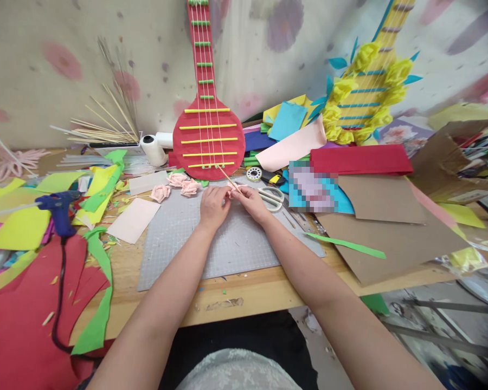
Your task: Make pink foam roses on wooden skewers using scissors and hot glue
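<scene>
My left hand and my right hand meet above the grey cutting mat. Pinched in my right fingers is a thin wooden stick, slanting up to the left. Between both hands shows a small piece of pink paper, largely covered by the fingers; my left fingertips are closed at it. Several pink paper roses lie left of my hands. Scissors with pale handles rest just right of my right hand. Behind stands a red paper lute with yellow strips and white strings.
A blue glue gun with its cord stands among coloured paper scraps at left. Pale pink sheets lie beside the mat. At right are brown cardboard, a tape roll and a yellow flower-trimmed instrument. Bamboo sticks stand at back left.
</scene>
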Available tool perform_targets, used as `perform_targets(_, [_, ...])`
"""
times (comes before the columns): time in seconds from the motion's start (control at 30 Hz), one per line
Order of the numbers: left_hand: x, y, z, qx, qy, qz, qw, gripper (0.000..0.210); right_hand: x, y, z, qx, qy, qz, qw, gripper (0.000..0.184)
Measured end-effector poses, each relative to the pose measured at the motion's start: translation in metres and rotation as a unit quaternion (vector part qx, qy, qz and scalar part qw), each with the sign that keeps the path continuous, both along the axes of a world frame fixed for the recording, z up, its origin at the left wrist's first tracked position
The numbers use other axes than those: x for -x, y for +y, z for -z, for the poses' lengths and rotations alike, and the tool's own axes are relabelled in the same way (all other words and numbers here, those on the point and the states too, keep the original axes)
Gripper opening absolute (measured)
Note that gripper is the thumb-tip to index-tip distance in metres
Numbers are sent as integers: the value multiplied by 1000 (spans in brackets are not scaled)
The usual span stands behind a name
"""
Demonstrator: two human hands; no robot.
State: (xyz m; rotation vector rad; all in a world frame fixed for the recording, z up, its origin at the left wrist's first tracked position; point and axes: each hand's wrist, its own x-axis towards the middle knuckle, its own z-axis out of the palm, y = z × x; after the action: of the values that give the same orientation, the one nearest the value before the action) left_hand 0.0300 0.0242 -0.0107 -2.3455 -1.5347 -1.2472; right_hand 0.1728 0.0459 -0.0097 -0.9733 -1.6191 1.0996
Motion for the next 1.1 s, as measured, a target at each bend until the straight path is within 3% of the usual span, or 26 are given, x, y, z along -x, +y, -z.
perform_targets(0.13, [3, 2, 3, 9, -71, -24, 997, 20, -1, -1, -3, -20, -40, 68, 997, 37])
perform_targets(0.3, [7, 5, 5, 12, -92, -29, 995, 16, -5, -2, -3, -40, -119, 123, 984, 40])
perform_targets(0.43, [7, 6, 3, 28, -92, -33, 995, 15, -6, -5, -7, -115, -229, 166, 952, 32])
perform_targets(0.6, [6, 5, 4, 39, -87, -33, 995, 16, -7, -9, -11, -150, -336, 106, 924, 32])
perform_targets(0.87, [5, 5, 5, 37, -59, -49, 996, 5, -6, -9, -11, -166, -361, 80, 914, 28])
perform_targets(1.1, [5, 3, 3, 31, -51, -25, 998, 7, -6, -8, -9, -153, -346, 87, 922, 22])
